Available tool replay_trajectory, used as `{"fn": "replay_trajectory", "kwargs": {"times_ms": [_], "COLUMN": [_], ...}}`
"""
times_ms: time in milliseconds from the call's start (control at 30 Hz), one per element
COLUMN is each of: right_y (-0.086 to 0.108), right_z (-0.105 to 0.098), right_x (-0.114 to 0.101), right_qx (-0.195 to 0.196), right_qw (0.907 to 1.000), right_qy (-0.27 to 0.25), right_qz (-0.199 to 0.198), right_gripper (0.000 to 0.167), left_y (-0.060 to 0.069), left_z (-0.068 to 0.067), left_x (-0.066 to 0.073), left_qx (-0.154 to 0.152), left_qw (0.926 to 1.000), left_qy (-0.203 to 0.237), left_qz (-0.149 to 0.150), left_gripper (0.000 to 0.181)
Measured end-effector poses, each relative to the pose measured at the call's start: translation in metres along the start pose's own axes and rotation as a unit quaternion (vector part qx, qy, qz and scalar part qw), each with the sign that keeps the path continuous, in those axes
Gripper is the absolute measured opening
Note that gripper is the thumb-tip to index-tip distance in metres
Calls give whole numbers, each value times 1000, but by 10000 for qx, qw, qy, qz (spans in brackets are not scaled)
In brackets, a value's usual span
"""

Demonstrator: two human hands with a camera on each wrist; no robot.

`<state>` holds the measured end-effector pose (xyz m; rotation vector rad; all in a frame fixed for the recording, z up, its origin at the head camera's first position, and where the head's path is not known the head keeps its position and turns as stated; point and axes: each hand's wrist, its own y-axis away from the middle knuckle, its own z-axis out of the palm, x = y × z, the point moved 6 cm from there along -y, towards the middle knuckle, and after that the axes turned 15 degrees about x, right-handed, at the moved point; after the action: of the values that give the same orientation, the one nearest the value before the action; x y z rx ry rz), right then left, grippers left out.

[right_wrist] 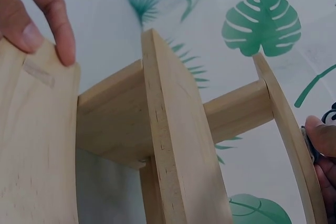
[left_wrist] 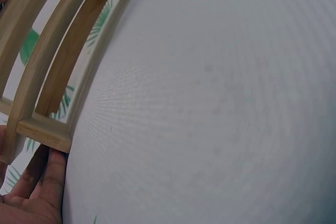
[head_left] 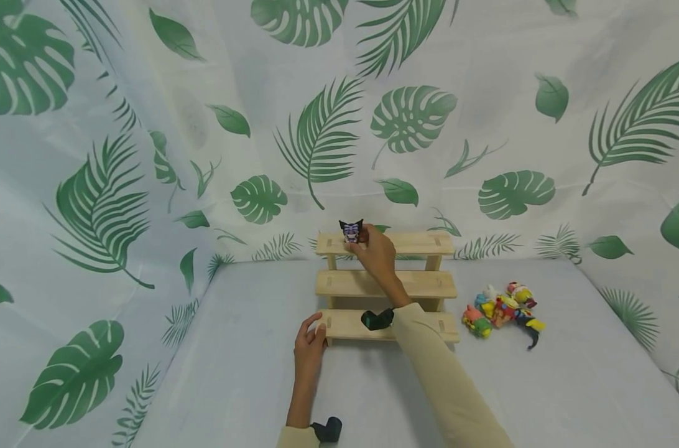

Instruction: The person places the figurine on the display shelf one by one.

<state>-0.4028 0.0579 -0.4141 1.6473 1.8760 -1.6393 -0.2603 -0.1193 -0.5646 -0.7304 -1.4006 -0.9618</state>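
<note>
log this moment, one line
right hand holds dark figurine at top tier; left hand holds left end of bottom tier; toys right of stand

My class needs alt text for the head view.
A right hand holds a dark-eared figurine at the top shelf of a three-tiered wooden stand; the left hand grips the lowest shelf. More figurines lie at right.

At the left end of the top shelf (head_left: 412,243), the right hand (head_left: 379,254) covered part of a small toy (head_left: 351,231); whether it touched the shelf could not be told. The right sleeve (head_left: 446,373) hid a stretch of the bottom shelf (head_left: 345,325), and both it and the left sleeve (head_left: 297,437) ran off the head view's lower edge. Beside that shelf's right end, piled toys (head_left: 503,309) overlapped on the tabletop (head_left: 233,373), their details too small to read. Both wrist views cut off the left hand (head_left: 309,341).
</note>
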Motion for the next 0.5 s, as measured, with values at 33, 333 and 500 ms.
{"fn": "replay_trajectory", "kwargs": {"times_ms": [33,333,500], "right_y": [0,1,2], "right_z": [0,2,5], "right_x": [0,2,3], "right_qx": [9,39,2], "right_qw": [10000,9994,9989], "right_qy": [13,285,409], "right_qz": [22,190,242], "right_gripper": [47,46,48], "left_y": [-2,3,-4], "left_z": [0,1,1], "left_x": [-3,5,-9], "left_qx": [-9,-62,2], "left_qw": [10000,9999,9999], "left_qy": [18,85,61], "left_qz": [-5,42,94], "left_gripper": [35,34,35]}}
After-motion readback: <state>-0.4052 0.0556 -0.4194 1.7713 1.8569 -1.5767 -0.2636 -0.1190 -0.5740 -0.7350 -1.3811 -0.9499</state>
